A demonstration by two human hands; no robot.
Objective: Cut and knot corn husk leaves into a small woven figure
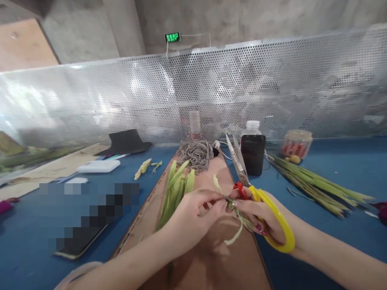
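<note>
My left hand (189, 211) is closed, thumb and fingertips pinching a small knotted piece of green leaf strip (235, 235) whose pale ends hang down and stick up. Facing it, my right hand (256, 211) grips the same piece with its fingertips. Scissors (238, 159) with yellow and red handles hang on the right hand, blades pointing up and away, slightly apart. Both hands are above a brown board (208, 266). Flat green leaves (173, 195) lie on the board beyond my left wrist, partly hidden by it.
A heap of grey cord (196, 155) lies at the board's far end. Behind the scissors stand a black phone (253, 155) and a clear bottle (252, 125). Long green stalks (317, 185) and a jar (298, 141) are right. A white case (99, 166) lies left; a perforated metal screen (193, 88) closes the back.
</note>
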